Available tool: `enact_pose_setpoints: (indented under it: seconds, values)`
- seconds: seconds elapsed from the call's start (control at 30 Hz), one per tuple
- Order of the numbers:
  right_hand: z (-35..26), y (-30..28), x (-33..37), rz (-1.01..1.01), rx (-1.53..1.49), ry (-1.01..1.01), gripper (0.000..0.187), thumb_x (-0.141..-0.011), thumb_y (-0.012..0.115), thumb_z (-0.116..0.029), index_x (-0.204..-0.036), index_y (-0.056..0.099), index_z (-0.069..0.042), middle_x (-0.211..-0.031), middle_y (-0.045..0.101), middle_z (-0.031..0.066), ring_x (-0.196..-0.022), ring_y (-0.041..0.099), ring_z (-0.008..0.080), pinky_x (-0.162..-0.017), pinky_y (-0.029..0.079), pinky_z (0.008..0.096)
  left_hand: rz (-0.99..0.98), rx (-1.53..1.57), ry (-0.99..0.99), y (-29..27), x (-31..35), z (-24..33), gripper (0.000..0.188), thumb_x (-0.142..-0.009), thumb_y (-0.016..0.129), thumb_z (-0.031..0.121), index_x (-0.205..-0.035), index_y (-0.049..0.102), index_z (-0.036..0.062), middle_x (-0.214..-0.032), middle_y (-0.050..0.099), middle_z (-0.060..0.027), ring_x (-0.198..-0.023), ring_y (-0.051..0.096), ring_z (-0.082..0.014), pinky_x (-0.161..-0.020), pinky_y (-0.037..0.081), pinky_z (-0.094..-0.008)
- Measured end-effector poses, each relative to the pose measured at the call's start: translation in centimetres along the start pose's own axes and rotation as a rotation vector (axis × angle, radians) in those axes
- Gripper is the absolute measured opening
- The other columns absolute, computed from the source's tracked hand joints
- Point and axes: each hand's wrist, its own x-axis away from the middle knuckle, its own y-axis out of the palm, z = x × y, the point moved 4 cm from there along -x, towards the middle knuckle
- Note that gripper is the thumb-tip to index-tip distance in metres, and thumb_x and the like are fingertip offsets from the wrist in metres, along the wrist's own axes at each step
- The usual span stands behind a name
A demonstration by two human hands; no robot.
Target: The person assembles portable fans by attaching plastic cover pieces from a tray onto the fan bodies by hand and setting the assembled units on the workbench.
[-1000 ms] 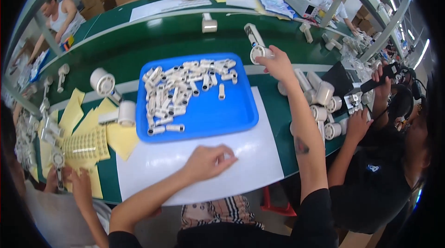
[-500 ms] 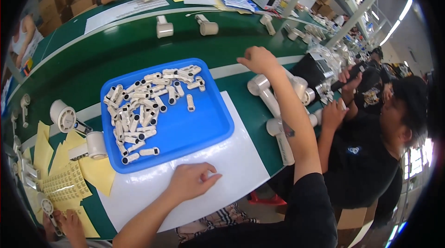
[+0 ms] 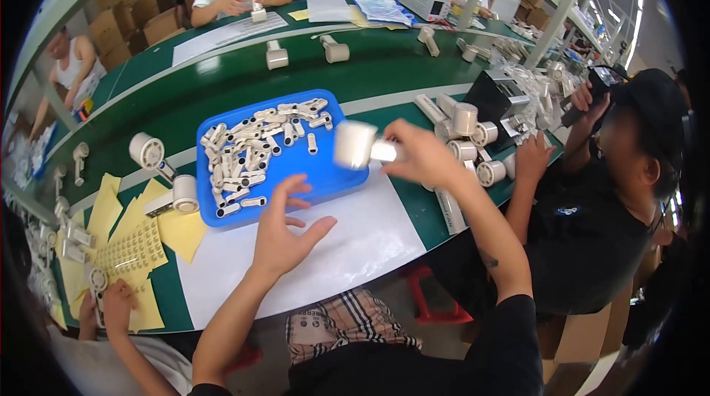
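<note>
Currently, one white device is held up by the tray's right edge, its narrow end grasped by the fingers of the right hand. Nothing is held by the left hand, which is opened near the tray's front rim, thumb and fingers spread.

Progress can be judged only in part: a single device is in hand, and its finer detail is hidden by blur. Many small white pieces are left loose in the blue tray, where some floor is bared at the right. More devices are heaped in a pile at the right; whether they have been worked on cannot be told.

The tray looks moulded from smooth plastic, with rounded corners and a raised rim. The small pieces are slim and round-ended — many marked with a dark spot. The held device is drum-headed and pale. Light is reflected by the glossy white sheet, while the yellow papers are spread in overlapping, matt layers.
</note>
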Motion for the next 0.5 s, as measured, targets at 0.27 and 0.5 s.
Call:
enact_pose_setpoints:
  seconds: [0.27,0.5]
  values:
    - [-2.6,7.3,-4.4,-0.317,-0.615,-0.187,0.027,-0.085,0.069,-0.010,-0.111,0.062,-0.008,-0.115,0.061,0.0087,-0.104,0.060,0.0287,-0.086,0.051,0.0377,-0.203,-0.179,-0.031,-2.8,1.7,-0.5,0.058,-0.068,0.087,0.023,-0.118,0.064,0.0028,-0.115,0.066,-0.0136,-0.100,0.066,-0.0234,-0.087,0.051,-0.0329]
    - [-0.3,13.4,-10.8,0.012,0.286,-0.376,0.024,-0.084,0.064,-0.013,-0.107,0.069,-0.011,-0.107,0.061,0.0110,-0.107,0.059,0.0298,-0.090,0.050,0.0412,-0.229,-0.233,0.068,-3.0,4.1,-1.9,0.062,-0.067,0.085,0.014,-0.123,0.060,0.0082,-0.120,0.062,-0.0116,-0.109,0.062,-0.0275,-0.094,0.050,-0.0358]
